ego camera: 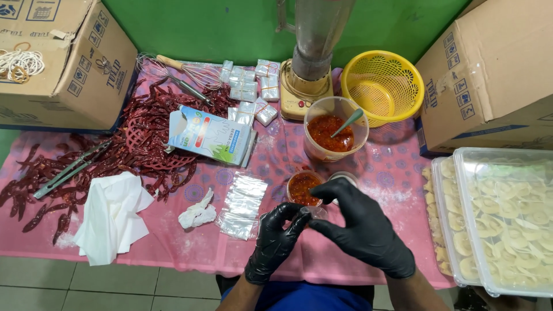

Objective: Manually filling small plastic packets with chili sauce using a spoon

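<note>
Both black-gloved hands, left (276,239) and right (357,227), pinched closed on a small clear plastic bag (314,212) at six o'clock from the small round cup of red chilli sauce (303,188).

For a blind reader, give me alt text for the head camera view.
Two black-gloved hands, left hand and right hand, meet over a pink tablecloth beside a small cup of red chili sauce. Behind stand a larger sauce tub, blender and dried chilies.
</note>
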